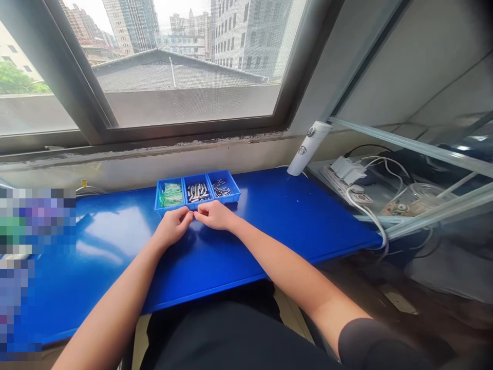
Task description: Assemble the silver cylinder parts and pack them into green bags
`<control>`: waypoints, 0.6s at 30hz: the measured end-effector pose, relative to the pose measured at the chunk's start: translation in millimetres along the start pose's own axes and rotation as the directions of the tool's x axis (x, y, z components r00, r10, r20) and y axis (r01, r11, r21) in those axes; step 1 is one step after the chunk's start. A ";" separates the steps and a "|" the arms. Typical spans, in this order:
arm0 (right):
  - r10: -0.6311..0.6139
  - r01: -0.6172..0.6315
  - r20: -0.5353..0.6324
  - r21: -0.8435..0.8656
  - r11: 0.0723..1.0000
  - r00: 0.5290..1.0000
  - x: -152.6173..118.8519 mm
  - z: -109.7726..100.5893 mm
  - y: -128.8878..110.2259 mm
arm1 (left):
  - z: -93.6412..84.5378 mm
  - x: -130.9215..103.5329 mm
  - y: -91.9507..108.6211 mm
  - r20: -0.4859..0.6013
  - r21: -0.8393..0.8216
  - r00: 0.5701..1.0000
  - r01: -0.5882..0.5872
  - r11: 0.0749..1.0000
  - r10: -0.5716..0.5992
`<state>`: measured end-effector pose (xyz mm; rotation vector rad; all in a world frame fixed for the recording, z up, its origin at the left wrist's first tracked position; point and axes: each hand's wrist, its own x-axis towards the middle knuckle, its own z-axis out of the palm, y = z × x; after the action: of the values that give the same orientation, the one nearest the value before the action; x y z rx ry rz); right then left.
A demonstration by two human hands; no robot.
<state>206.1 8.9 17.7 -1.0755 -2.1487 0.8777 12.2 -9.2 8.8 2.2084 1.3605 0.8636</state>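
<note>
My left hand [176, 224] and my right hand [212, 214] meet fingertip to fingertip above the blue table, just in front of three joined blue bins [197, 205]. Both are closed in a pinch, and whatever lies between the fingers is too small or hidden to name. Green, thin plastic pieces [171, 194] fill the left bin. Short black and silver cylinders [198, 192] lie in the middle one. The right bin holds slim dark metallic pieces [221, 188].
A white tumbler [308, 149] stands on the blue table [269, 226] by the wall. To the right, a power strip [348, 185] with white plugs and cables lies beside a metal frame [419, 146]. A window [185, 126] is behind. The far left is pixelated.
</note>
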 end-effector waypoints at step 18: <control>-0.030 0.030 0.045 0.000 1.000 0.999 -1.5 -1.7 -1.3 | -1.6 -0.8 -0.7 0.047 -0.045 0.999 -0.011 0.999 0.013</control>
<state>207.5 7.6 19.4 -1.0307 -2.1965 0.8950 10.3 -9.6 9.4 2.1912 1.2954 0.8327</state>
